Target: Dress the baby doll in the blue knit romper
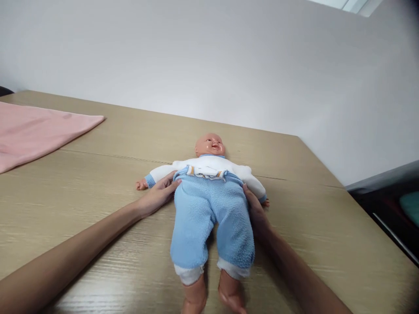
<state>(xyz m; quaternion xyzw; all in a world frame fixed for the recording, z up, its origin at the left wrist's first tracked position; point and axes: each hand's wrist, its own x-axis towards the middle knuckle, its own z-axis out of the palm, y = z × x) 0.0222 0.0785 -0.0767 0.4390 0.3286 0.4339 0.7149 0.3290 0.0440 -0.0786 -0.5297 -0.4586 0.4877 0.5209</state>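
A baby doll (211, 146) lies on its back on the wooden table, head away from me and bare feet toward me. It wears a white top (212, 164) with blue cuffs and fuzzy blue pants (196, 213) with white hems. At the doll's waist on the left, my left hand (162, 194) is closed, thumb over the pants and fingertips tucked behind its side. My right hand (257, 211) grips the opposite side, its thumb on the pants and its other fingers mostly hidden. The doll's arms spread outward beyond both hands.
A pink cloth (42, 133) lies flat at the table's left. The table (131, 135) has a seam running across it and meets a pale wall (183, 56). Beyond its right edge is a dark object with a teal patch (409, 207), partly cut off.
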